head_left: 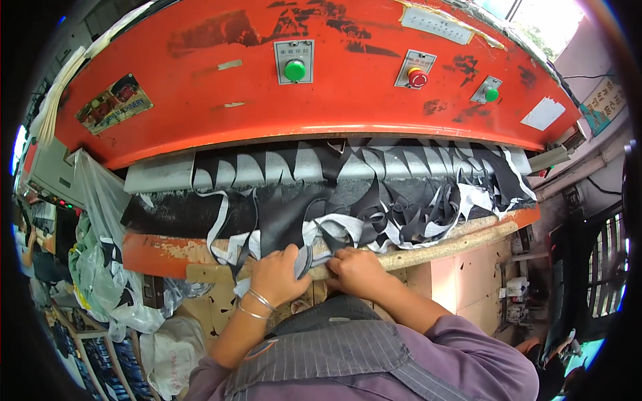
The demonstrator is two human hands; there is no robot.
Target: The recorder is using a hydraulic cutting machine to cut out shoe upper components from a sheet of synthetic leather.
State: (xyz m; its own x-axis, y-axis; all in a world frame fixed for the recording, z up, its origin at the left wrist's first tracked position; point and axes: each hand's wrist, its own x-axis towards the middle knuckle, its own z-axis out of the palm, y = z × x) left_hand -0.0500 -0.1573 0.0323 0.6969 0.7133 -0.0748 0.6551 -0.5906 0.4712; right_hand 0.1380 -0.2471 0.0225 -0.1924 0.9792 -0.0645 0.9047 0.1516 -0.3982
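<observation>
My left hand (277, 275), with bracelets at the wrist, is closed around a small layered stack of grey cut pieces (304, 260) at the front edge of the machine bed. Close beside it, my right hand (359, 270) is closed with its fingertips pinching the edge of grey-white material near the stack. Beyond both hands lies a sheet of black, white-backed scrap (291, 217), full of curved cut-out openings. Its strips curl and tangle, mostly toward the right (428, 210). My fingers hide part of what they grip.
An orange press machine (200, 80) spans the far side, with a green button (294, 70), a red knob (417, 78) and a smaller green button (491, 95). A worn ledge (455, 242) runs along the near edge. Plastic bags (97, 267) and a white sack (170, 354) stand left.
</observation>
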